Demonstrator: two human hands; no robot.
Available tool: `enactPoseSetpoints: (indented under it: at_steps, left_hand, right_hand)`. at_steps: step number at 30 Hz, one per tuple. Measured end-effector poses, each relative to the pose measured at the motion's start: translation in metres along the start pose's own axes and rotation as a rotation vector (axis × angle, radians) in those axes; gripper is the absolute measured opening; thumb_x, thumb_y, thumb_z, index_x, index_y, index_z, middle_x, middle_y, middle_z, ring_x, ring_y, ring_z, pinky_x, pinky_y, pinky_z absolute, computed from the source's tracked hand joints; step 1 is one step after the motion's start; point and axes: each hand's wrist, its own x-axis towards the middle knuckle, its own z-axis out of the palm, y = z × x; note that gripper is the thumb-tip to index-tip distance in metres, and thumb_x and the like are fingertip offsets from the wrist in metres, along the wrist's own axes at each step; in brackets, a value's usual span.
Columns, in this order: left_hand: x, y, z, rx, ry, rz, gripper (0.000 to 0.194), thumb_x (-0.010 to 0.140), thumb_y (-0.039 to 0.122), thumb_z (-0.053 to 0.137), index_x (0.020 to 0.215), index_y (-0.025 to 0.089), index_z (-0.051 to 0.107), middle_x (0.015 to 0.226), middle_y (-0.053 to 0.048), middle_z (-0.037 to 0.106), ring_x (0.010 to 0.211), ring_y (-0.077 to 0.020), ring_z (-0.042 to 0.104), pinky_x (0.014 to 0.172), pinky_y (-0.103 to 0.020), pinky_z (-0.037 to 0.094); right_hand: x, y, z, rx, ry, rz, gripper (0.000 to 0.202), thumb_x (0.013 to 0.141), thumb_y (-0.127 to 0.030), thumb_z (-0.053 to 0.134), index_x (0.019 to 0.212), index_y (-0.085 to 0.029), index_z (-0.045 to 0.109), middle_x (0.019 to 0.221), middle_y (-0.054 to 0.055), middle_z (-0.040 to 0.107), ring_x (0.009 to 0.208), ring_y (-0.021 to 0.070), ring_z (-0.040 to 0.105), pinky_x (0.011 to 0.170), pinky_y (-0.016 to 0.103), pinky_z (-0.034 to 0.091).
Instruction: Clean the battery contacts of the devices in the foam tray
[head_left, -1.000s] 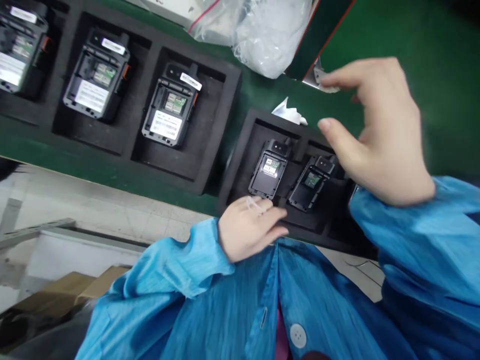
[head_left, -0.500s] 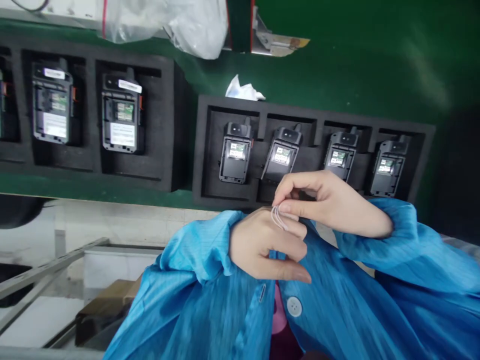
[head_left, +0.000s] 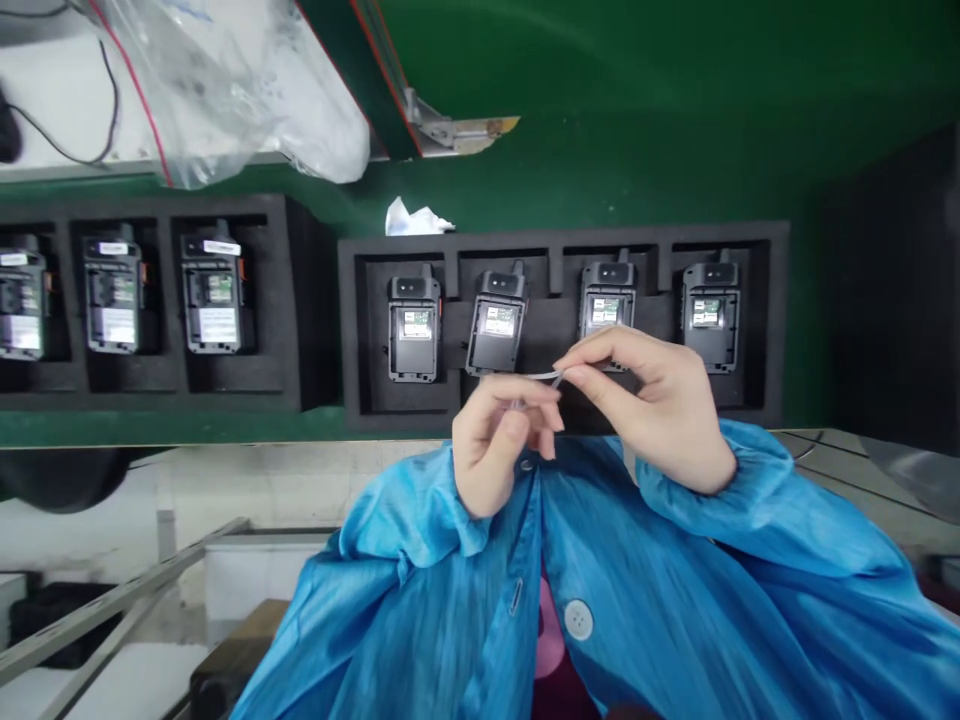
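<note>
Crossing the lower part of the frame, a shiny blue jacket [head_left: 442,610] with a white round button [head_left: 578,620] lies nearest. Above it, just right of centre, a thin, pale band [head_left: 544,376] runs between two bare hands. The right hand [head_left: 561,371] pinches it narrowly between thumb and forefinger; the left hand [head_left: 506,430] has loosely curled fingers touching it, though whether they grip it I cannot tell, and they partly hide its end. Beyond, a black foam tray [head_left: 776,330] holds four black handheld devices [head_left: 415,345], their recessed backs showing silver and green parts; the third is partly covered by the right hand. At left, another black foam tray [head_left: 315,310] holds three black devices [head_left: 216,300] bearing white labels [head_left: 217,325], too small to read; the leftmost is cut off. Farther, at upper left, lies a clear plastic bag [head_left: 225,100] with a red strip [head_left: 135,80].
</note>
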Motion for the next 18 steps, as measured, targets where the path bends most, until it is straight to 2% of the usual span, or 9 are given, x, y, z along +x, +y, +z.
enactPoseSetpoints:
  at_steps: [2,5,12,18]
  left_hand:
    - [0.001,-0.004,0.009,-0.137,0.139,-0.007,0.023,0.1,0.033,0.042,0.118,0.022,0.052,0.08,0.001,0.061,0.049,-0.0047,0.053,0.045,-0.016,0.039]
    - [0.006,-0.006,0.016,-0.164,0.214,-0.056,0.025,0.099,0.028,0.046,0.123,0.023,0.051,0.079,0.002,0.063,0.046,-0.0038,0.052,0.043,-0.015,0.038]
    - [0.01,-0.009,0.018,-0.179,0.186,-0.152,0.026,0.093,0.029,0.059,0.118,0.02,0.058,0.081,-0.001,0.071,0.046,-0.0041,0.058,0.042,-0.013,0.041]
    - [0.02,-0.013,0.021,-0.104,0.229,-0.278,0.04,0.09,0.037,0.063,0.126,0.02,0.058,0.099,-0.008,0.074,0.053,-0.0083,0.066,0.042,-0.014,0.045]
  right_hand:
    - [-0.003,0.003,-0.001,-0.076,0.046,-0.061,0.006,0.089,-0.021,0.061,0.085,-0.02,0.065,0.086,-0.001,0.068,0.083,0.0122,0.063,0.079,0.029,0.05]
    - [-0.006,0.007,-0.002,-0.172,0.121,-0.145,0.008,0.09,-0.018,0.058,0.084,-0.02,0.064,0.086,0.0,0.069,0.085,0.0137,0.063,0.081,0.031,0.05]
    - [-0.013,0.02,-0.006,-0.298,0.208,-0.138,0.007,0.09,-0.02,0.058,0.087,-0.02,0.064,0.087,0.002,0.069,0.086,0.0161,0.062,0.081,0.034,0.048]
    - [-0.019,0.029,-0.011,-0.374,0.265,-0.11,0.008,0.089,-0.021,0.058,0.087,-0.02,0.065,0.088,0.002,0.069,0.086,0.0165,0.062,0.082,0.035,0.046]
